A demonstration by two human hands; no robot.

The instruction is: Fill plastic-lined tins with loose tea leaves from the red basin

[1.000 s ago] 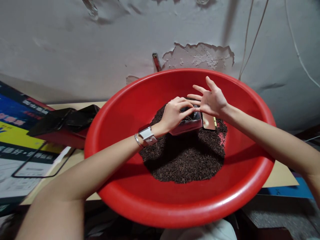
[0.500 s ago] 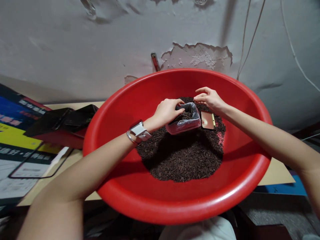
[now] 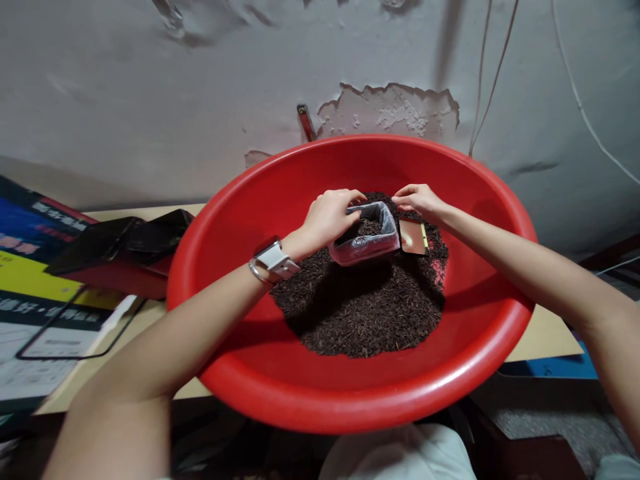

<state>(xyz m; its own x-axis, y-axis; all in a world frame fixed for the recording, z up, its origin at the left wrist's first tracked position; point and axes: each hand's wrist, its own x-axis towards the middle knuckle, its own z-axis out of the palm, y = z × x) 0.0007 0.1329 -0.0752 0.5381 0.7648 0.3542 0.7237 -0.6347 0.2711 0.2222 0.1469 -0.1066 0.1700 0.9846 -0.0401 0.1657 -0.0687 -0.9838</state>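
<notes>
Bag point(image 3: 367, 235) in left grip point(image 3: 327, 217)

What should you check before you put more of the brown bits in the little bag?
1. Bag mouth open: ok, it gapes upward.
2. Left hand holds the bag: ok, fingers lie on its rim.
3. Right hand at the loose tea: ok, fingertips are down by the far edge of the pile.
4. Room left in the bag: cannot tell, tea shows inside but the level is unclear.
5. Gold lid out of the way: ok, it lies beside the bag, not over it.
6. Basin steady: cannot tell.
</notes>
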